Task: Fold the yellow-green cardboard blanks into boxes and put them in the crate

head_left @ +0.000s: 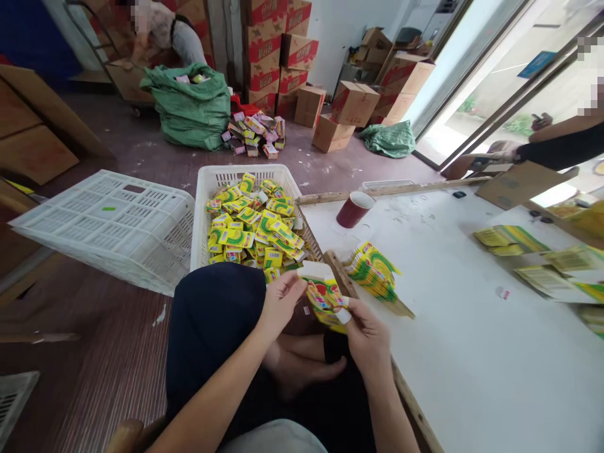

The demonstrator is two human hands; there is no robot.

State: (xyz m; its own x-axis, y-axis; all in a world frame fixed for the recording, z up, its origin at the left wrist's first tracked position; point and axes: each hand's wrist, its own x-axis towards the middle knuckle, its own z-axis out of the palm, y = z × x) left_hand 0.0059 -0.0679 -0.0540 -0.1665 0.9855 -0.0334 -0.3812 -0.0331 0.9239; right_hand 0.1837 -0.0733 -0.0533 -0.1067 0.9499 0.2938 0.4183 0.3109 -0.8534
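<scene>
Between my two hands, above my lap, is a small yellow and green printed carton (323,294) with a white flap standing up at its top. My left hand (282,302) pinches its upper left side near the flap. On the right, my right hand (365,330) grips the lower right edge, with white coverings on the fingertips. A white plastic basket (201,207) just beyond my knee holds a heap of similar yellow cartons (257,226). Beside my right hand, a stack of flat yellow cartons (375,274) leans on the white tabletop (462,352).
A dark red mug (355,209) stands near the table's far edge. More flat cartons (512,239) lie at the right, near another person's arm (561,141). An overturned white basket (113,214) is at left. Behind are a green sack (191,107), spilled small boxes (255,133) and stacked cardboard boxes (264,50).
</scene>
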